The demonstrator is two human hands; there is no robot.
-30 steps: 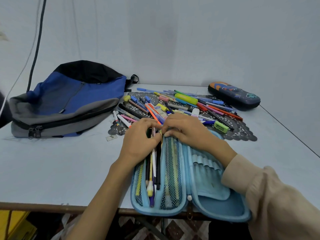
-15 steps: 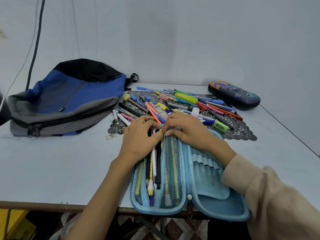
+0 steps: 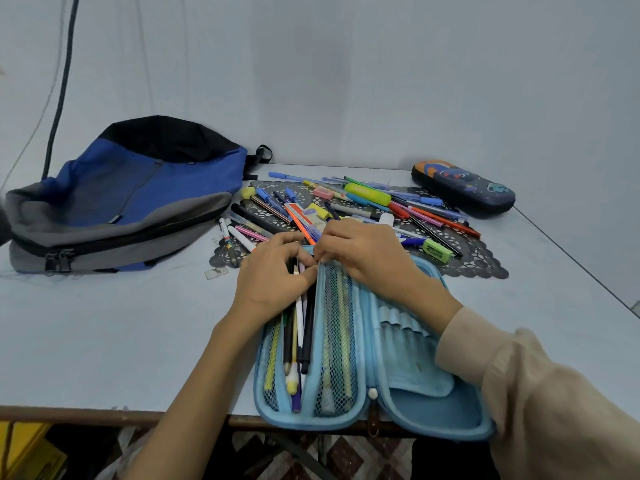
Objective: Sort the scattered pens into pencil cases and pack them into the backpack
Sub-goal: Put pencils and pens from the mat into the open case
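Note:
A light blue pencil case (image 3: 433, 407) lies open at the table's front edge, with several pens (image 3: 301, 337) in its left half beside a mesh divider (image 3: 341, 341). My left hand (image 3: 273, 282) rests over the tops of those pens, fingers curled round them. My right hand (image 3: 367, 254) pinches the top edge of the mesh divider. Behind the hands, a heap of scattered pens and erasers (image 3: 367, 202) lies on a dark lace mat (image 3: 478, 258). A blue, grey and black backpack (image 3: 124, 199) lies zipped at the left. A second, dark patterned pencil case (image 3: 462, 188) sits shut at the back right.
The table's front edge (image 3: 104, 412) runs just under the open case, which overhangs it slightly. A black cable (image 3: 60, 88) hangs down the wall at the left. A yellow object (image 3: 24, 452) shows under the table. A small scrap (image 3: 216, 273) lies by the mat.
Both hands stay at the top of the open case; the fingers have shifted slightly around the pens and the mesh edge. Nothing else has moved.

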